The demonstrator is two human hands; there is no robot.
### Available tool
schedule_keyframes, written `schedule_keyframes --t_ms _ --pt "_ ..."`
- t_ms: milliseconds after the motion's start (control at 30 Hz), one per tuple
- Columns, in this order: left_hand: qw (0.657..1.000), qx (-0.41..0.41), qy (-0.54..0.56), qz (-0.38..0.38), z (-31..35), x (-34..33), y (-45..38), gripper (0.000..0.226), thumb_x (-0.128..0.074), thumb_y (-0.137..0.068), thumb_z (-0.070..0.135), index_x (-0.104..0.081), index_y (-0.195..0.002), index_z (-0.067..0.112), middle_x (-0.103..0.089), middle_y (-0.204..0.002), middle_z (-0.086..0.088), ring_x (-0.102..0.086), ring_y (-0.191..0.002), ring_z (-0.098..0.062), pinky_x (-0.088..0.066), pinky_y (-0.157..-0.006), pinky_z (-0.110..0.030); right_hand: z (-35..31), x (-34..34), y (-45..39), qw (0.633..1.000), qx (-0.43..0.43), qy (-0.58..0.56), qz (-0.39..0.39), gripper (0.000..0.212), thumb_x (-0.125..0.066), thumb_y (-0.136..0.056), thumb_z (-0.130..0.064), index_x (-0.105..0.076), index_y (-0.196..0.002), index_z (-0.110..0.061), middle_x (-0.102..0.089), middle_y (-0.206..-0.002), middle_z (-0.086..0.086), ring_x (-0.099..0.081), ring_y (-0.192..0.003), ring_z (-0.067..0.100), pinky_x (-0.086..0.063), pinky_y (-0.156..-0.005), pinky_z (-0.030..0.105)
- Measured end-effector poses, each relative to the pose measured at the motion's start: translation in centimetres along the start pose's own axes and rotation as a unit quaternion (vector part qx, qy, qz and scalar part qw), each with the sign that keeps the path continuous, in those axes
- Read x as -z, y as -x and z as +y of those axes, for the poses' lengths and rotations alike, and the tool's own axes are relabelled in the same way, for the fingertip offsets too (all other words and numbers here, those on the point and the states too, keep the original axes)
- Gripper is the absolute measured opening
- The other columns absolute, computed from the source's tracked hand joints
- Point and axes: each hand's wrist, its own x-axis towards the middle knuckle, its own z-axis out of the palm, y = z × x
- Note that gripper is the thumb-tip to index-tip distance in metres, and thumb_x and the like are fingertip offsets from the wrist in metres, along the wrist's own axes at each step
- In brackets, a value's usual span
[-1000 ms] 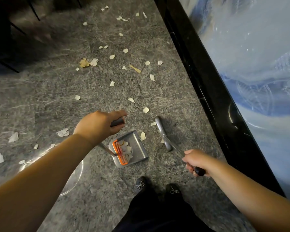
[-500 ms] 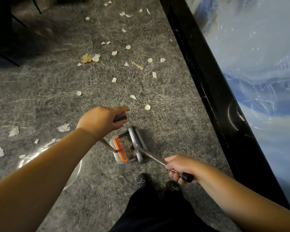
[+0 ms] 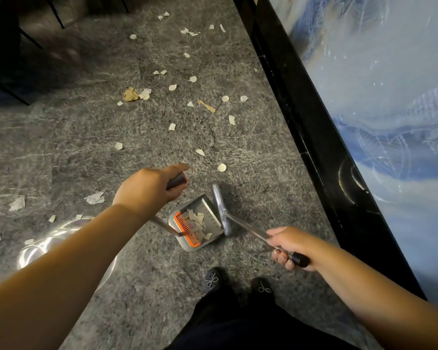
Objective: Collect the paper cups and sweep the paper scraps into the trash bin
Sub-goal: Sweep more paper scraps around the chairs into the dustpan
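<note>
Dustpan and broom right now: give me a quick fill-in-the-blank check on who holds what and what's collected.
1. The left hand grips the handle of the ____.
2. The comb strip inside the dustpan is coloured ____.
3. The right hand grips the handle of the ____.
4. Lying in the dustpan are paper ____.

Missing words: dustpan; orange; broom; scraps

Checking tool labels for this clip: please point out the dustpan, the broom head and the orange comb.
dustpan point(image 3: 211, 218): head view, bare tray floor.
broom head point(image 3: 219, 203): head view, middle of grey bar.
orange comb point(image 3: 186, 229): head view, middle of its teeth.
</note>
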Motion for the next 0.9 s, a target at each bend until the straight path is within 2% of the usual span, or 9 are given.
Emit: schedule_keyframes --t_ms 100,233,467,633,800,900 --pt "1.000 0.020 0.009 0.023 -0.7 0.5 -0.2 0.045 -0.065 -0.085 0.048 -0.054 -0.129 0.045 -0.067 -0.074 -0.003 -0.064 -0.067 -0.026 -0.052 -0.055 -0.032 -1.0 0.3 -0.6 1.000 0.012 -0.020 0.020 0.048 -0.041 -0.100 -0.009 -0.031 -0.145 -0.020 -0.047 -0.066 0.007 -0.037 -0.037 0.007 -0.028 -0.034 0.017" --pt "0.998 0.020 0.012 0.056 -1.3 1.3 -1.6 0.043 -0.065 -0.085 0.048 -0.055 -0.127 0.045 -0.064 -0.068 -0.002 -0.060 -0.059 -0.026 -0.049 -0.050 -0.029 -2.9 1.4 -1.3 0.998 0.028 -0.037 0.035 0.048 -0.041 -0.100 -0.009 -0.030 -0.146 -0.021 -0.047 -0.066 0.008 -0.038 -0.037 0.008 -0.028 -0.035 0.017" --pt "0.998 0.028 -0.017 0.045 -2.8 2.5 -8.1 0.044 -0.064 -0.086 0.047 -0.054 -0.129 0.043 -0.067 -0.075 -0.006 -0.061 -0.064 -0.027 -0.047 -0.053 -0.029 -8.5 4.9 -3.4 0.997 0.047 -0.033 0.054 0.049 -0.041 -0.101 -0.010 -0.031 -0.147 -0.021 -0.047 -0.064 0.007 -0.039 -0.037 0.008 -0.029 -0.034 0.017" --pt "0.998 0.054 -0.043 0.013 -4.6 3.7 -14.3 0.044 -0.061 -0.088 0.050 -0.052 -0.131 0.045 -0.068 -0.082 -0.004 -0.055 -0.065 -0.022 -0.045 -0.055 -0.028 -14.5 7.4 -6.8 0.997 0.045 0.003 0.069 0.049 -0.043 -0.099 -0.009 -0.032 -0.146 -0.021 -0.048 -0.064 0.008 -0.040 -0.041 0.010 -0.030 -0.035 0.017" --pt "0.997 0.073 -0.034 0.002 -6.1 5.3 -20.3 0.046 -0.064 -0.085 0.053 -0.052 -0.129 0.049 -0.059 -0.076 0.000 -0.052 -0.063 -0.020 -0.044 -0.058 -0.028 -20.2 9.0 -10.2 0.997 0.022 0.039 0.067 0.047 -0.043 -0.099 -0.009 -0.035 -0.144 -0.021 -0.048 -0.065 0.007 -0.042 -0.042 0.010 -0.032 -0.036 0.017" --pt "0.996 0.081 -0.036 0.011 -7.2 5.8 -23.1 0.046 -0.064 -0.084 0.052 -0.052 -0.129 0.049 -0.062 -0.080 -0.003 -0.057 -0.066 -0.026 -0.048 -0.059 -0.030 -23.3 8.8 -12.0 0.996 0.021 0.061 0.056 0.045 -0.043 -0.099 -0.009 -0.037 -0.141 -0.022 -0.048 -0.065 0.006 -0.043 -0.040 0.009 -0.033 -0.036 0.017"
